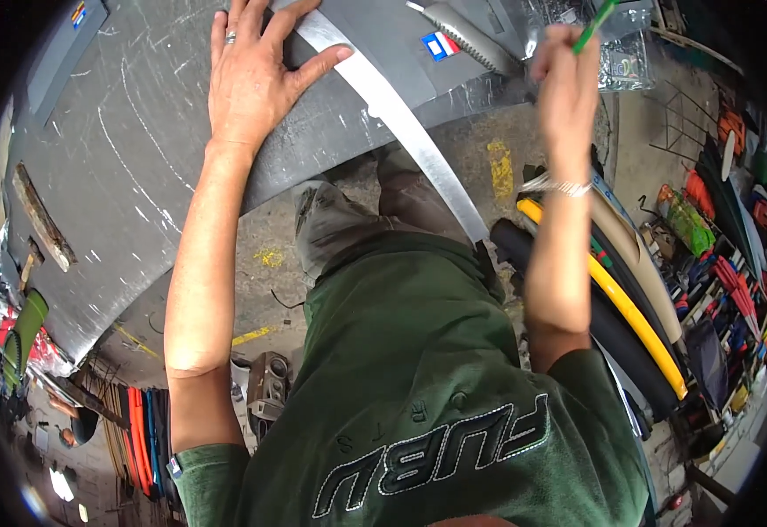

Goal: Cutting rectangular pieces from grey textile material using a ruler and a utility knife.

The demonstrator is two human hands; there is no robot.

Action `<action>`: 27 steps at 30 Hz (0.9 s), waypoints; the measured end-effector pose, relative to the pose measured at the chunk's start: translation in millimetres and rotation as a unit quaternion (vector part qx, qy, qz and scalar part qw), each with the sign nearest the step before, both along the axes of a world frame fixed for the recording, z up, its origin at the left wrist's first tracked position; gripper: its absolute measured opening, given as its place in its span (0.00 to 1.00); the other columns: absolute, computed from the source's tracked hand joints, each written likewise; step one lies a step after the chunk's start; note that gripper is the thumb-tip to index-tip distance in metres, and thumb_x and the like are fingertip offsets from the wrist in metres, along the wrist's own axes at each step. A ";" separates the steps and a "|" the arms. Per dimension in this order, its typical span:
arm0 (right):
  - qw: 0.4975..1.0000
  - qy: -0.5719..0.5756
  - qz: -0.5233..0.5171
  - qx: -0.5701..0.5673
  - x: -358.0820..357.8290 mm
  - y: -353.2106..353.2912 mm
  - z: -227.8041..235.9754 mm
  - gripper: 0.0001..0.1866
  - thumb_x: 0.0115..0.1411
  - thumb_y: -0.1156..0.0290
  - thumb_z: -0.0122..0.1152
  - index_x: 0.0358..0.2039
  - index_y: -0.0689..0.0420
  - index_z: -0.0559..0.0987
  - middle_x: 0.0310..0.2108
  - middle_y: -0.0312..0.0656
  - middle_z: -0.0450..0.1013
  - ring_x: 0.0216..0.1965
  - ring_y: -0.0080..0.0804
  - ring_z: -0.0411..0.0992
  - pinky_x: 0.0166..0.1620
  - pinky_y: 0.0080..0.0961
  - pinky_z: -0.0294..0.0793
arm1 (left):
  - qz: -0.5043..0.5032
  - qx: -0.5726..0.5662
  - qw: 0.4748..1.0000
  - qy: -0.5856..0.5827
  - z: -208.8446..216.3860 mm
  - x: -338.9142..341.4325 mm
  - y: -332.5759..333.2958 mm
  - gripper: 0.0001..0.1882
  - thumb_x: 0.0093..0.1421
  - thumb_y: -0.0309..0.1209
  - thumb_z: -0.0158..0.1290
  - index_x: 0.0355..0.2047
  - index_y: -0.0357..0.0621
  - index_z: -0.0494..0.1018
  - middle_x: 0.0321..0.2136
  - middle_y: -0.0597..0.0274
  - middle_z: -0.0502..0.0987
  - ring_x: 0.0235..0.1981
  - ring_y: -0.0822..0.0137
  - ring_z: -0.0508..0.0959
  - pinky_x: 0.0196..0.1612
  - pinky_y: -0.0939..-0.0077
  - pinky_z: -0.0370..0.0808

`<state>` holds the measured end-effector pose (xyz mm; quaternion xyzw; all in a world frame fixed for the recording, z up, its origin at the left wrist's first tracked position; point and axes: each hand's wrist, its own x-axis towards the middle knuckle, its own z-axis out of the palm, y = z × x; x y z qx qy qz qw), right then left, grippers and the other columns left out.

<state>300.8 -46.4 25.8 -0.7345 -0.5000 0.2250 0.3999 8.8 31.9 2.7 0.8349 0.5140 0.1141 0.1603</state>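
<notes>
My left hand (256, 75) lies with its fingers spread, pressing on a long flat metal straightedge (392, 114) and the dark grey sheet beside it. The straightedge crosses the table (146, 132), and its lower end juts past the near edge toward my body. Off to the right, my right hand (568, 75) is raised and closed around a thin green stick-like tool (596, 25), perhaps a pen; motion smears it and its tip is hidden. Between the hands lies a grey curved piece with a ribbed edge (467, 37), next to a small blue, white and red label (441, 46).
Clear plastic packaging (625, 75) sits at the table's right end. A wooden stick (43, 215) and a small hammer (30, 262) lie at the left. Rolls of material, one yellow (638, 321), stand at my right. Red and dark rolls (142, 439) are lower left.
</notes>
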 end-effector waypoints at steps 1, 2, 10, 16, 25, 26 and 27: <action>0.991 -0.128 -0.014 -0.035 38.2 12.1 -10.9 0.16 0.71 0.61 0.49 0.50 0.59 0.75 0.29 0.42 0.75 0.31 0.33 0.73 0.41 0.33 0.72 | 0.002 0.008 1.000 -0.001 0.6 0.1 2.8 0.38 0.53 0.53 0.67 0.59 0.44 0.74 0.65 0.41 0.66 0.70 0.37 0.59 0.73 0.42 0.52; 0.978 -0.199 -0.004 -0.067 60.8 26.8 -16.3 0.17 0.70 0.60 0.49 0.51 0.56 0.76 0.32 0.46 0.77 0.35 0.40 0.76 0.44 0.36 0.74 | 0.001 0.017 1.000 0.000 -3.6 -0.3 4.5 0.38 0.53 0.53 0.67 0.59 0.44 0.74 0.65 0.41 0.66 0.70 0.37 0.59 0.73 0.42 0.52; 0.888 -0.419 0.179 0.069 72.7 65.9 -9.6 0.24 0.63 0.53 0.67 0.54 0.53 0.79 0.51 0.50 0.76 0.53 0.47 0.73 0.56 0.40 0.71 | -0.008 0.132 0.991 -0.030 -37.4 -8.6 6.8 0.53 0.52 0.67 0.62 0.63 0.34 0.68 0.66 0.49 0.67 0.73 0.49 0.59 0.76 0.49 0.50; 0.895 -0.286 0.336 -0.058 18.7 24.4 8.2 0.28 0.54 0.59 0.75 0.54 0.55 0.80 0.48 0.43 0.75 0.52 0.46 0.70 0.58 0.39 0.70 | 0.003 0.087 0.995 -0.057 -35.3 -5.3 1.9 0.52 0.50 0.63 0.66 0.64 0.37 0.66 0.68 0.50 0.66 0.74 0.49 0.58 0.76 0.48 0.49; 0.975 0.087 0.165 -0.117 -2.0 -54.0 21.0 0.10 0.56 0.75 0.58 0.39 0.62 0.71 0.28 0.41 0.69 0.33 0.24 0.68 0.39 0.24 0.71 | 0.001 0.079 0.996 -0.040 -34.4 -8.2 2.5 0.52 0.52 0.63 0.65 0.65 0.36 0.65 0.69 0.49 0.63 0.74 0.48 0.55 0.76 0.47 0.49; 0.975 0.013 0.174 -0.138 -4.6 -70.2 9.8 0.11 0.61 0.69 0.63 0.37 0.63 0.74 0.28 0.43 0.72 0.32 0.27 0.68 0.39 0.28 0.72 | -0.003 0.077 0.996 -0.044 -32.8 -8.5 3.3 0.52 0.53 0.63 0.64 0.66 0.36 0.65 0.70 0.48 0.62 0.74 0.47 0.55 0.76 0.47 0.48; 0.976 -0.044 0.150 -0.151 -4.1 -93.2 -17.7 0.21 0.63 0.56 0.68 0.40 0.65 0.78 0.32 0.49 0.77 0.32 0.32 0.71 0.40 0.33 0.74 | -0.005 0.078 0.996 -0.044 -31.6 -5.4 4.7 0.52 0.53 0.63 0.64 0.66 0.36 0.65 0.70 0.48 0.62 0.74 0.47 0.55 0.76 0.47 0.48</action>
